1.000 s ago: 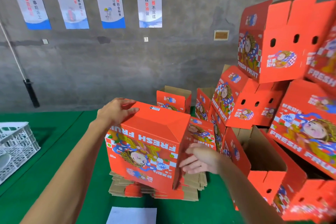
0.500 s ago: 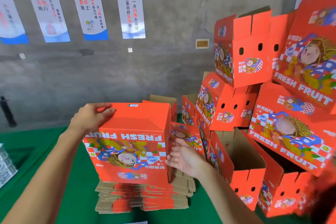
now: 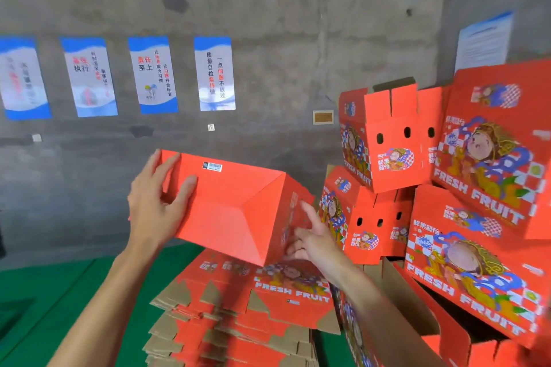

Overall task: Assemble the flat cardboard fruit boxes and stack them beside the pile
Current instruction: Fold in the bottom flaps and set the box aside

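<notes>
A rough grey concrete wall (image 3: 268,24) fills the upper half of the frame, with four blue-and-white posters (image 3: 153,74) in a row across its left and centre and a further sheet (image 3: 483,42) at the upper right. A green floor covering (image 3: 44,292) shows at the lower left.

In the middle of the frame an assembled orange-red box (image 3: 235,208) is held in the air, tilted, its folded plain bottom facing the camera and a small barcode label (image 3: 212,166) near its upper edge. The left hand (image 3: 158,205) lies against the box's left end with fingers spread and fairly straight over the bottom panel, the thumb on the near side. The right hand (image 3: 310,240) presses the printed right side of the box, index finger pointing up, the other fingers lightly bent; whether they hook any edge is unclear.

Directly below the box, at lower centre, lies the stack of flat boxes (image 3: 244,316), orange with brown cardboard flaps and "FRESH FRUIT" lettering. Along the right side of the frame rises the pile of assembled boxes (image 3: 447,188), set at odd angles, several with open tops and round vent holes.
</notes>
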The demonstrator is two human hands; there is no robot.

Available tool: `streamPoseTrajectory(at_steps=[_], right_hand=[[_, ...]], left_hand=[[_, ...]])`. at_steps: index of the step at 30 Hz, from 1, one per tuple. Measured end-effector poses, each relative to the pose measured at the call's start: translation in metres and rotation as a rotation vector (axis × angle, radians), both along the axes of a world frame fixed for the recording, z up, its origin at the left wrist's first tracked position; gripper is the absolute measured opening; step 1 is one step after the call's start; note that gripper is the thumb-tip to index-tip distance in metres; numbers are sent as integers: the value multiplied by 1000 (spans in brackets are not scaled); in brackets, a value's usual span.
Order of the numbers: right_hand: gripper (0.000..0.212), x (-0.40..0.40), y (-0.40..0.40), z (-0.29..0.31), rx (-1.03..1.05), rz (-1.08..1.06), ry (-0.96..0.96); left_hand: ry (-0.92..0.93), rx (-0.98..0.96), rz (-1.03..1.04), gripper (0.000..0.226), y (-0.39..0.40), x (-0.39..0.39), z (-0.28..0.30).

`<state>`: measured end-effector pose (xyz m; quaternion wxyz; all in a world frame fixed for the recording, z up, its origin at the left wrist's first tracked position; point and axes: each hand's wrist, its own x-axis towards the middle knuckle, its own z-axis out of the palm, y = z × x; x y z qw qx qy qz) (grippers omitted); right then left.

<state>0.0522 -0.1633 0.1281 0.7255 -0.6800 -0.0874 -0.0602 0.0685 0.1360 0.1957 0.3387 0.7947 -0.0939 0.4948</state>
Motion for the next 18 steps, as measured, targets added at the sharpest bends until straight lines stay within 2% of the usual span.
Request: streamPoseTrajectory(at_steps=[4, 9, 12, 15, 18], right_hand=[[55, -3, -30, 27, -63, -72, -249], [41, -16, -58, 89, -180, -198, -567], [38, -22, -84, 138, -218, -286, -647], [30, -31, -111, 183, -309, -316, -748], [30, -38, -135, 222, -463, -470, -833]], left_hand=[[-107, -69, -170, 65, -39, -2, 21], [-228, -179, -507, 59, -112, -3, 63], [-185, -343, -723, 50, -161, 3, 87], [-132, -340, -819, 57, -212, 10, 107], [-54, -310, -868, 72, -258, 18, 129]])
